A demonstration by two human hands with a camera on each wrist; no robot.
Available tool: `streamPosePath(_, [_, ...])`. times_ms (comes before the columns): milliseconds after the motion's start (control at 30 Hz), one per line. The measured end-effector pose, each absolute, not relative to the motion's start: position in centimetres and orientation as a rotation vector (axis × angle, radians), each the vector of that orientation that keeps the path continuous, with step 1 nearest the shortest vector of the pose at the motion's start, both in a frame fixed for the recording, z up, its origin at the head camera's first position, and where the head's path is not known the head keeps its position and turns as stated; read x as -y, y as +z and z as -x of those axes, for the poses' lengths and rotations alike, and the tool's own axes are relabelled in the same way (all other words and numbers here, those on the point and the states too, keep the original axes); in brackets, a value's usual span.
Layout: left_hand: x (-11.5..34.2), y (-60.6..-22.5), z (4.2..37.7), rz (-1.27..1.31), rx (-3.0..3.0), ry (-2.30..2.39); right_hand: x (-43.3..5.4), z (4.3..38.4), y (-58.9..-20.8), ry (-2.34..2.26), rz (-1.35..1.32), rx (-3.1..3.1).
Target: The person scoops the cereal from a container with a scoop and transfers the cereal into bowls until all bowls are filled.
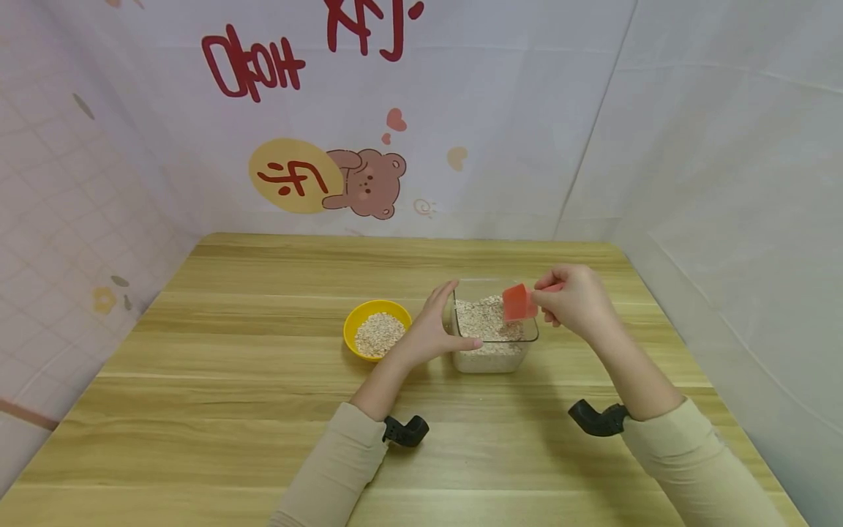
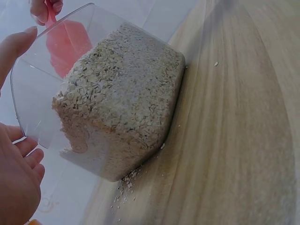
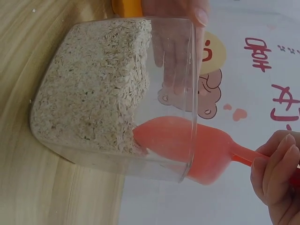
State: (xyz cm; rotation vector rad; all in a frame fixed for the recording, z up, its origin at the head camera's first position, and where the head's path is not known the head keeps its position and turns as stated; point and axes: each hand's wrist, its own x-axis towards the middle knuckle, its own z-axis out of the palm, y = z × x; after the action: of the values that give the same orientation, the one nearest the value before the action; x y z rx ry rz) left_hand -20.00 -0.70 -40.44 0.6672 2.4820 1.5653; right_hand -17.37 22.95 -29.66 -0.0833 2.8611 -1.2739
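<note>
- Sleeves (image 1: 691, 457): beige, covered both forearms. A black bracket (image 1: 598, 419) was fitted at each wrist.
- Tabletop (image 1: 250, 410): wood-grained, carried the container and the bowl.
- Left hand (image 1: 431, 331): spread wide, it gripped the left end of the container; the thumb lay at the near rim and the fingers reached along the outer wall.
- Right hand (image 1: 573, 296): raised to the right of the container, with fingers curled closely around the scoop handle.
- Container (image 1: 500, 341): clear and rectangular, stood upright on the tabletop, in front of the person. It held flakes (image 1: 477, 318), heaped unevenly below the rim.
- Scoop (image 1: 517, 303): red, was tilted across the right side of the container, its tip inside at the flakes. Its load could not be determined.
- Loose flakes (image 2: 126, 185): lay on the tabletop beside the container base.
- Bowl (image 1: 351, 337): yellow, stood left of the container and held more flakes.
- Backdrop (image 1: 527, 110): white, hung behind the tabletop and bore red characters and a bear (image 1: 374, 183).
</note>
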Motion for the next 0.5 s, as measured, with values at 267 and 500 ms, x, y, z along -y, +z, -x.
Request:
streamPosePath(267, [0.7,-40.5,20.1,-0.674,-2.476,1.586,-21.8,17.0,-29.3,-1.178,0.102,-2.946])
streamPosePath(500, [0.7,-40.5,20.1,-0.676,-2.484,1.578,-21.3,17.4,-29.8,-1.167,0.107,-2.940])
